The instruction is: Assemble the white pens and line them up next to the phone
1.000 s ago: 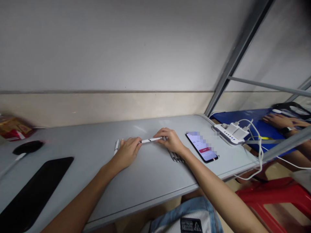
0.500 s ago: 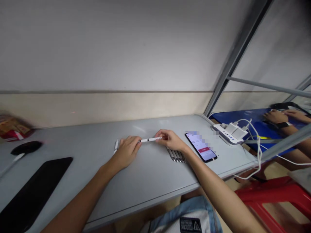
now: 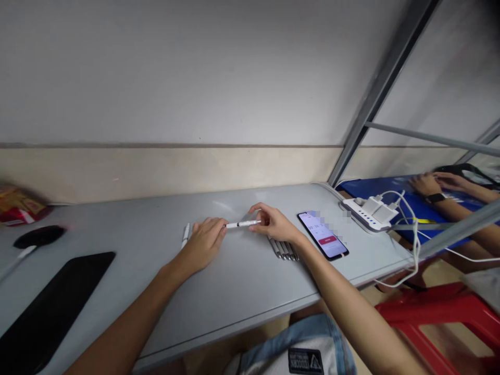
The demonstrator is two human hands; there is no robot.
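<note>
My left hand point(image 3: 205, 240) is closed around one end of a white pen point(image 3: 238, 224) with a dark band, held level just above the grey desk. The pen's other end reaches my right hand point(image 3: 271, 224). There the index finger is raised and parted from the thumb, with the pen's end in the gap; whether the thumb touches it is hard to see. Beside my left hand lies a white pen point(image 3: 186, 234), partly covered by the hand. Several grey pens point(image 3: 284, 250) lie in a row under my right wrist.
A lit phone point(image 3: 323, 235) lies right of my right arm, near a white power strip point(image 3: 367, 212) with plugs and cables. On the left are a black mat point(image 3: 58, 307), a round black object point(image 3: 39, 237) and a red packet point(image 3: 21, 205). Another person's hands point(image 3: 437, 185) work beyond the metal frame.
My right index finger has lifted away from the pen, widening the gap to the thumb. My left hand keeps its grip. The other person's hands have shifted left.
</note>
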